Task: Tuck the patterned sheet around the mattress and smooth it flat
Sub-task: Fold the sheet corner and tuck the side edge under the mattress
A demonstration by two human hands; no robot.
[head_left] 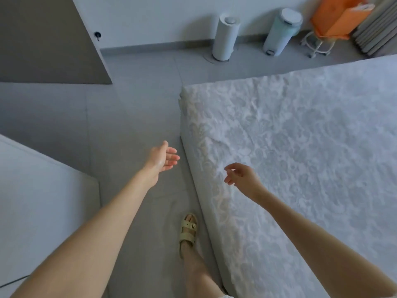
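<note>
The patterned sheet (300, 136), pale with a floral print, covers the mattress at the right and wraps down over its left side (193, 130). Light wrinkles run across the top near the far corner. My left hand (163, 158) hovers over the floor just left of the mattress edge, palm turned up, fingers spread, holding nothing. My right hand (240, 175) hangs above the sheet near the left edge, fingers loosely curled and apart, not touching the fabric.
Grey tiled floor (133, 112) runs between the mattress and a white piece of furniture (38, 190) at the left. My sandalled foot (189, 229) stands beside the mattress. A white cylinder (225, 37), a pedal bin (281, 31) and an orange bag (337, 16) line the far wall.
</note>
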